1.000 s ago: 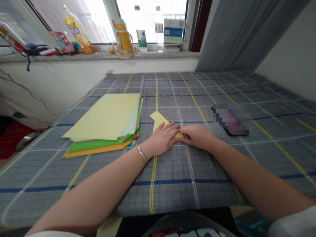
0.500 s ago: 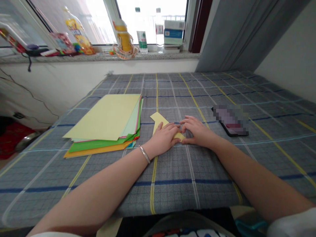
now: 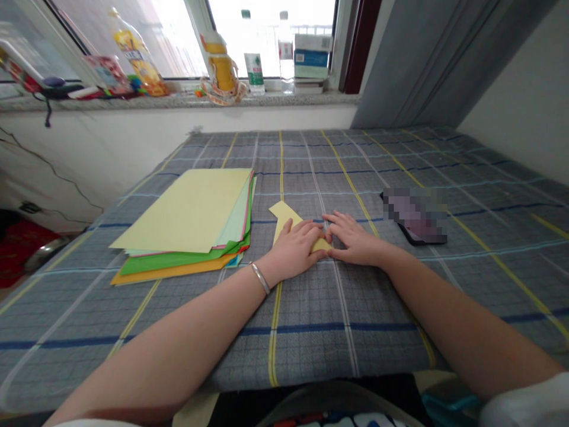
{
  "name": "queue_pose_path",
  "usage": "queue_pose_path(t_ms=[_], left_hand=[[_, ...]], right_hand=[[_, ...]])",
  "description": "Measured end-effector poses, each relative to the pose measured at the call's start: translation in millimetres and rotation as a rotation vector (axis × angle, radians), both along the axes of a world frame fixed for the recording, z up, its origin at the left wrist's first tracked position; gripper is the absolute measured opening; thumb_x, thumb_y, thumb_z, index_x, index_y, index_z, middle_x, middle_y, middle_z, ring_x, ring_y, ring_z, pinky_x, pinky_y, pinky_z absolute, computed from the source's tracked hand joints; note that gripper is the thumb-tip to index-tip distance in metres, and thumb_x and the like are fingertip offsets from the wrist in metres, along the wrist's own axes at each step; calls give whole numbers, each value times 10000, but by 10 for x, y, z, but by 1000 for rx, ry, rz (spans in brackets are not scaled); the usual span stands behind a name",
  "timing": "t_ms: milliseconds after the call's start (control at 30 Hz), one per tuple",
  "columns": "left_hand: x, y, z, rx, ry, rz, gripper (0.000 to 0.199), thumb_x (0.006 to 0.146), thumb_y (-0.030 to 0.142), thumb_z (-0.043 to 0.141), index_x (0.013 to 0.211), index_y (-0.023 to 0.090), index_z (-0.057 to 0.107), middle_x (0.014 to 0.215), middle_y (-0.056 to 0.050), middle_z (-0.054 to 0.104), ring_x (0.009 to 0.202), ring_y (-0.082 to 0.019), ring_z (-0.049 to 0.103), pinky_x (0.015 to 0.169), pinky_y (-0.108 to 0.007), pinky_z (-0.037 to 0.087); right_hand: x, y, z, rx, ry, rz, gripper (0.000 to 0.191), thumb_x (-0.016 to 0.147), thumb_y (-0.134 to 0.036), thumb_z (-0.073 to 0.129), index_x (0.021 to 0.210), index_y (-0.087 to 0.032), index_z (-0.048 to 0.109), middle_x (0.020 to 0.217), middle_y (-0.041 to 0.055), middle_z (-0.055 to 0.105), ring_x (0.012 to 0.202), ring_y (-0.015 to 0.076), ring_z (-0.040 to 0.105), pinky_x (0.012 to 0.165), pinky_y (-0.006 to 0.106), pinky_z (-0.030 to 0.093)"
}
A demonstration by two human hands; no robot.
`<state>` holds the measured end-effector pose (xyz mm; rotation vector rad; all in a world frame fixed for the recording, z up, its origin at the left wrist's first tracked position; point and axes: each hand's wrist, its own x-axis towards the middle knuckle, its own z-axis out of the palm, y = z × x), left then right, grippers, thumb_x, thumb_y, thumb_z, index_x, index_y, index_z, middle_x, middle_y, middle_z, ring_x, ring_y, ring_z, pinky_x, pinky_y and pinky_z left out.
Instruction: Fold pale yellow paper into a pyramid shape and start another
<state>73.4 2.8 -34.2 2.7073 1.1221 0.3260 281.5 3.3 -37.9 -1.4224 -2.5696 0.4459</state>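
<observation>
A folded piece of yellow paper (image 3: 284, 213) lies on the checked cloth, its narrow end pointing away to the left. My left hand (image 3: 297, 246), a silver bangle at its wrist, rests palm down across the paper with fingers spread and covers much of it. At the paper's right corner, my right hand (image 3: 353, 238) has its thumb and index finger closed on the edge, with the other fingers loosely bent. The fingertips of both hands nearly meet there. The folds beneath my left hand are hidden.
Left of my hands lies a stack of coloured paper sheets (image 3: 186, 207), yellow on top. A phone (image 3: 413, 216) with a blurred screen lies to the right. Bottles, a yellow cup (image 3: 222, 68) and boxes (image 3: 311, 56) stand on the windowsill (image 3: 275, 102) behind the table.
The right fingers have shifted very slightly at the paper's corner. My left hand stays on the paper. The whole view has moved a little.
</observation>
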Motion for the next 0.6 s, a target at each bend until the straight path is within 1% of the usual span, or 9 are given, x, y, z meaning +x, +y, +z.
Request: queue_pose_path(t_ms=[100,167,267,367,467,600], left_hand=[[26,-4,4,5,4,21,304,930,440,523,1152,233,541,1384,-97,517,1358,-267,385,1142,-577,193],[40,-1,9,-3,-6,31,289,913,415,554,1139,235,542,1370,-91,527,1344,-266,398,1141,-582,196],[57,6,20,-22,-37,44,300,882,367,597,1148,242,534,1344,-70,550,1329,-259,416,1139,-593,206],[72,11,26,-37,-56,66,342,857,346,618,1170,242,526,1342,-59,559,1342,-275,404,1136,-607,219],[83,14,22,-38,-52,87,360,839,356,627,1166,232,541,1348,-61,560,1366,-315,371,1137,-609,234],[81,17,17,-39,-45,104,399,814,369,651,1175,228,557,1368,-54,548,1403,-358,307,1141,-605,241]], right_hand=[[-38,-17,11,-13,-39,-21,267,836,-428,601,956,-196,551,1576,138,284,1482,308,128,1202,495,90],[-64,-29,16,-24,-62,-49,294,828,-438,607,981,-191,555,1586,140,260,1484,313,110,1202,502,57],[-103,-43,19,-56,-91,-128,361,812,-438,618,1059,-183,555,1597,153,218,1488,320,62,1194,526,17],[-132,-42,14,-72,-97,-186,459,794,-480,615,1133,-181,536,1603,157,191,1489,329,33,1189,539,6],[-137,-30,8,-77,-98,-187,513,786,-515,599,1179,-195,520,1605,139,193,1488,334,30,1189,545,4],[-95,-13,-12,-87,-104,-179,572,787,-481,587,1271,-198,473,1609,146,177,1485,349,16,1185,567,16]])
